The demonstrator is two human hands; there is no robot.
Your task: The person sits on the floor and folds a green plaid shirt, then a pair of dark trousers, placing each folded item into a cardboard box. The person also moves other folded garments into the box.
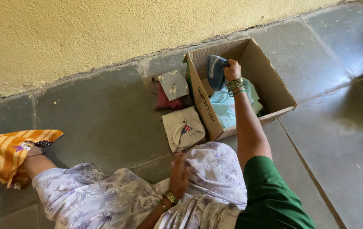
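1. The right hand (232,68) is reaching out over the open cardboard box (275,91), fingers closing round a dark blue cloth (216,72) and holding it at the box's upper inner corner, above the contents.
2. The cloth is hanging down and left from the fist, its long axis running roughly top to bottom; its lower edge is sitting just above the light blue cloth (224,108) lying in the box.
3. The left hand (178,176) is resting near the knee, fingers spread and loose, holding nothing, touching the floral dress (105,195).
4. The right hand is the nearer one to the box and is the one gripping; the left is well apart from it, closer to the body.
5. The box is lying on the stone floor (96,114), near the yellow wall (105,34), its long axis angled away to the right.
6. Left of the box, on the floor: a beige folded garment (183,127) touching the box side, a patterned grey cloth (173,85) and a red cloth (166,101) beneath it.
7. An orange-striped cloth (7,152) is lying over the foot at far left.
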